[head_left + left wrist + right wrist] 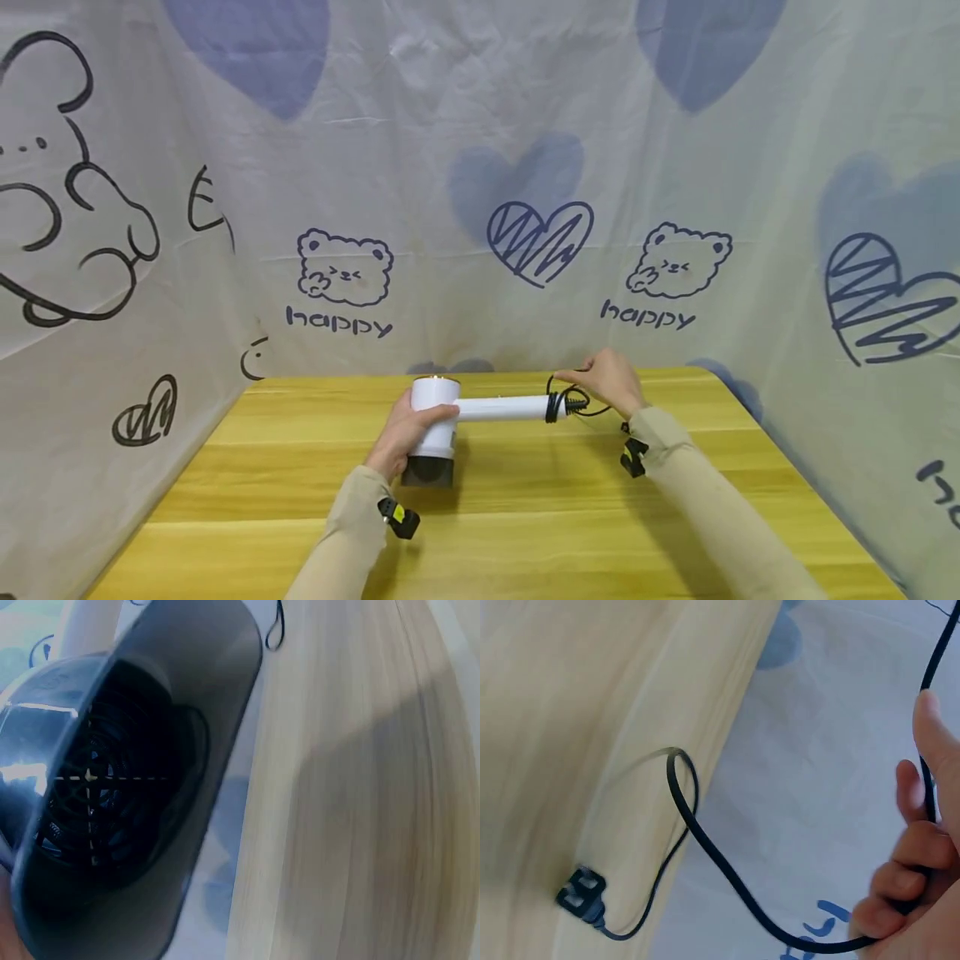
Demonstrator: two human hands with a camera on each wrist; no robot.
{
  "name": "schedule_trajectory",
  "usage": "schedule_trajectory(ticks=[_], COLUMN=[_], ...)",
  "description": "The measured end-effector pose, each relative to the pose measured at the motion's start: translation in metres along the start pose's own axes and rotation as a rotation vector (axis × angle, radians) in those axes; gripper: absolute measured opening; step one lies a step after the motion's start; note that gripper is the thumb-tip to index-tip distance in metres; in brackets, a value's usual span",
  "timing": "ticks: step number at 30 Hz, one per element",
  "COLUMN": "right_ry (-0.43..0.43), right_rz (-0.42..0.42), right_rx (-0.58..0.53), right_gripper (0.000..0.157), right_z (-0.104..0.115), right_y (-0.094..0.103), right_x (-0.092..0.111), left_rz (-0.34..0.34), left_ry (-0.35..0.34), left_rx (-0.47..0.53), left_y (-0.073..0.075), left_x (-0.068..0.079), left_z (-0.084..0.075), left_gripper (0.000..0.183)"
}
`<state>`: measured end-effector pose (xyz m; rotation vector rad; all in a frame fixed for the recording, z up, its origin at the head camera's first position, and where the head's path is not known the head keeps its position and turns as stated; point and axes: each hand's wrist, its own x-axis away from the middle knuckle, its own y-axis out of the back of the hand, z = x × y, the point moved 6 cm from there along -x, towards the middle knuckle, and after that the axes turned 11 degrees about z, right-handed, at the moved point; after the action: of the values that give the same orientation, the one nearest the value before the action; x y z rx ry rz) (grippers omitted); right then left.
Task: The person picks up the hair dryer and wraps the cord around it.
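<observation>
A white hair dryer [501, 408] is held sideways over the table, its handle pointing right. My left hand [408, 429] grips the barrel, thumb across its front. The dark nozzle [217, 660] faces the left wrist camera and shows a grille inside. Black cord [553, 407] is wound round the handle's end. My right hand [611, 381] holds the loose cord just beyond the handle. In the right wrist view its fingers curl round the cord [735, 881], which loops down to a plug [582, 891] over the wooden surface.
The wooden table [247, 467] spreads under both hands, its far edge just behind the dryer. A pale cloth [420, 275] printed with hearts and bears hangs behind it and along both sides. Each wrist wears a small black camera.
</observation>
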<state>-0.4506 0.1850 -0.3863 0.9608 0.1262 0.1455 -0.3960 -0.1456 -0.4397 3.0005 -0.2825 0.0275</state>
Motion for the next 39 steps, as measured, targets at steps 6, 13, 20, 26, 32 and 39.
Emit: schedule_trajectory(ticks=[6,13,20,26,32,39], right_ry=[0.106,0.291,0.414,0.456,0.470,0.472], right_rz=[-0.076,-0.147,-0.167,-0.137,-0.069,-0.011], right_rx=[0.043,0.132,0.173,0.168,0.223,0.289], right_gripper=[0.045,0.031,0.022,0.026,0.029,0.032], right_z=[0.014,0.047,0.070,0.080,0.079,0.078], right_y=[0.011,0.005,-0.012,-0.026,-0.037,-0.049], right_x=[0.001,0.014,0.027,0.032,0.038,0.044], left_rz=[-0.074,-0.253,-0.436,-0.524,-0.551,-0.565], left_ry=[-0.015,0.003,-0.004,0.000,-0.008,-0.054], left_rx=[-0.134,-0.293,-0.357,-0.222,-0.098,-0.029], left_y=[0.006,0.016,0.027,0.033,0.034,0.034], left_x=[0.000,0.003,0.008,0.011,0.009,0.006], left_z=[-0.001,0.000,-0.005,-0.001,0.004,0.000], left_gripper=[0.076,0.084,0.086,0.088,0.088,0.090])
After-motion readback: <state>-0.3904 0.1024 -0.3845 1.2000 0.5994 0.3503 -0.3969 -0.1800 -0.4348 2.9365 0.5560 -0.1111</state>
